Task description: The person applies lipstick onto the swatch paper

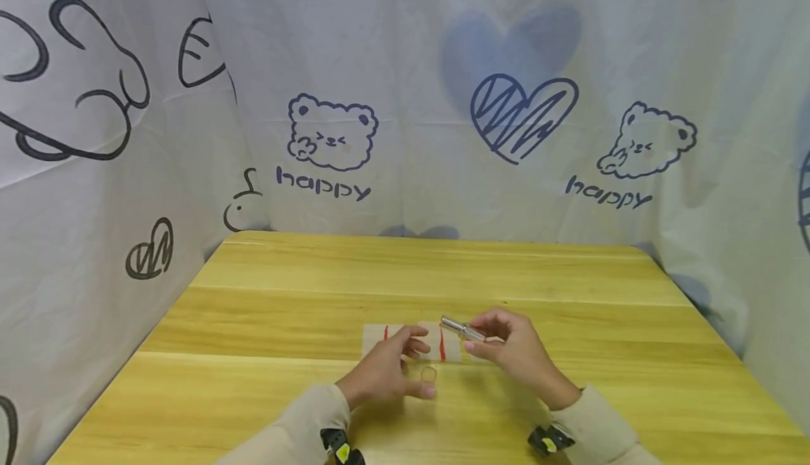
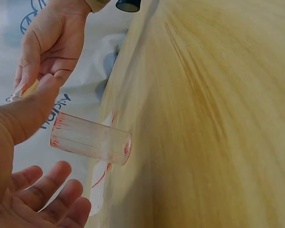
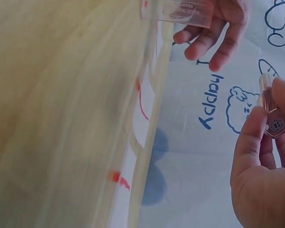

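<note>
My right hand holds a small shiny silver tube, perhaps a lipstick, pinched between thumb and fingers above the table. In the right wrist view the tube has a clear, pinkish narrow end and a wider base with a dotted pattern. A clear, see-through plastic holder with reddish edges stands upright on the table. Around it my left hand is spread, thumb on the near side and fingers on the far side, loosely bent and gripping nothing.
White paper pieces with red marks lie on the wooden table behind the holder. White cloth printed with bears and hearts hangs at the back and sides. Black straps with yellow patches sit at both wrists.
</note>
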### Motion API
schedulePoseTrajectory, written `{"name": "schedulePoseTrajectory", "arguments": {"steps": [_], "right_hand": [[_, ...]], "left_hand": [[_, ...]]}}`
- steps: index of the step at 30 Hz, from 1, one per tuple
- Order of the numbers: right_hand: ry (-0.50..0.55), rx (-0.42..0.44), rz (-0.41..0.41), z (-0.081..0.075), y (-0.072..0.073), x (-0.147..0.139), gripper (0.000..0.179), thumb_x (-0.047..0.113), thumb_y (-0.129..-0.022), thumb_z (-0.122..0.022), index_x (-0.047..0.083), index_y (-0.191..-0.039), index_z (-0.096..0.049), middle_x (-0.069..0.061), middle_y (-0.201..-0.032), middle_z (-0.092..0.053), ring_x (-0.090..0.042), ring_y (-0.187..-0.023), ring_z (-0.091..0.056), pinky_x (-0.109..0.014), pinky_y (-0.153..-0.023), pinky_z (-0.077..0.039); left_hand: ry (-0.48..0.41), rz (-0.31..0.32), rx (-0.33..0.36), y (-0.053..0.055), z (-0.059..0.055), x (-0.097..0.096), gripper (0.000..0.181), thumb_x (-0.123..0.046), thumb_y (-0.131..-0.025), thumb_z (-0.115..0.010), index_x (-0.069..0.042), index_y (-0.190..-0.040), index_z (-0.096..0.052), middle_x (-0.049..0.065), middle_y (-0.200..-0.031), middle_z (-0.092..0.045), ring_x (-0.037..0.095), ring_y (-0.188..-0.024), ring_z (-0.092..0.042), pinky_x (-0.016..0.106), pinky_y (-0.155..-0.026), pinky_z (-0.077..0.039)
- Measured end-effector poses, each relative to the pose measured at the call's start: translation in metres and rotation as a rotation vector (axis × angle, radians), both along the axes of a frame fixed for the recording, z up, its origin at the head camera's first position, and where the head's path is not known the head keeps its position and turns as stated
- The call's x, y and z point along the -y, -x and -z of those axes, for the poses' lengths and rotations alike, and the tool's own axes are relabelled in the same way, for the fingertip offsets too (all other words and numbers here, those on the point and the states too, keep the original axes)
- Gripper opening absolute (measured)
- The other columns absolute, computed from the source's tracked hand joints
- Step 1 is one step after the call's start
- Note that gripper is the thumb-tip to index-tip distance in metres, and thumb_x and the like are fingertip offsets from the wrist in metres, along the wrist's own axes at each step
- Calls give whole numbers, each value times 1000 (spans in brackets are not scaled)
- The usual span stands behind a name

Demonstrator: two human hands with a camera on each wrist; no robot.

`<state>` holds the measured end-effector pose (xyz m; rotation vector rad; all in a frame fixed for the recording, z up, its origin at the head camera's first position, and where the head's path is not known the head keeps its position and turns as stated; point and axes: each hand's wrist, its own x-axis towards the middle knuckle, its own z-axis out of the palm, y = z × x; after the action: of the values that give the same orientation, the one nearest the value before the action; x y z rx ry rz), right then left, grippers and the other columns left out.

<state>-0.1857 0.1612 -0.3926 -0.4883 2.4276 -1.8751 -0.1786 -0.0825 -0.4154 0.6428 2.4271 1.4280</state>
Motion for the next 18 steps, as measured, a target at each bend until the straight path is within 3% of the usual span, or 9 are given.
{"name": "schedulePoseTrajectory", "arguments": {"steps": [9, 18], "right_hand": [[-41, 16, -24, 6, -2, -3, 29, 8, -82, -78, -4, -105, -65, -18, -100, -65, -23, -85, -62, -28, -70, -54], [-74, 30, -57, 9, -5, -4, 28, 7, -82, -77, -4, -104, -65, -19, -99, -64, -23, -85, -61, -27, -70, -53]], "left_hand": [[151, 19, -69, -3, 2, -1, 72, -22, -74, -86, -6, -134, -49, -3, -111, -66, 21, -106, -59, 39, -91, -46], [194, 11, -114, -2, 6, -3, 64, -16, -73, -86, -7, -128, -54, -5, -103, -68, 21, -105, -59, 42, -98, -43]]}}
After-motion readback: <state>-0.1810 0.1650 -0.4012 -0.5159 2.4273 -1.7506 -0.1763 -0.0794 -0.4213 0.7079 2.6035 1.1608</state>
